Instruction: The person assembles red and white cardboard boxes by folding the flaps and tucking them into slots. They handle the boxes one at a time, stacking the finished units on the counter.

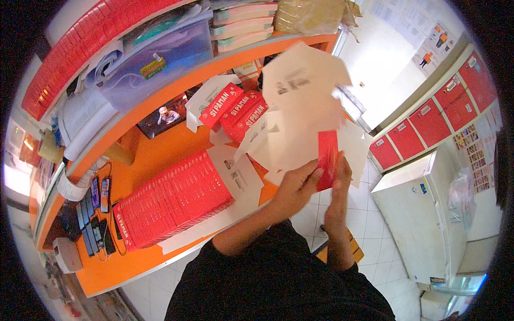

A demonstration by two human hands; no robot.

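A partly folded cardboard box [305, 115], pale inside with a red outer panel, is held up over the desk's right side and blurred by motion. My left hand [297, 187] grips the near end of its red panel [327, 155], thumb against the red face. Along that panel's right edge, my right hand [338, 195] presses with its fingers close together. To the left of my hands lies a long row of red folded boxes [171, 200], packed tightly, with a pale flap [241, 179] showing at its right end. More red-and-white boxes [241, 112] lie behind it.
Phones and cables [99, 214] sit on the orange desk [144, 155] at left. A shelf above bears a clear plastic bin [160, 59] and stacked packs [243, 27]. Right of the tiled floor stand a white fridge [415, 214] and red lockers [428, 125].
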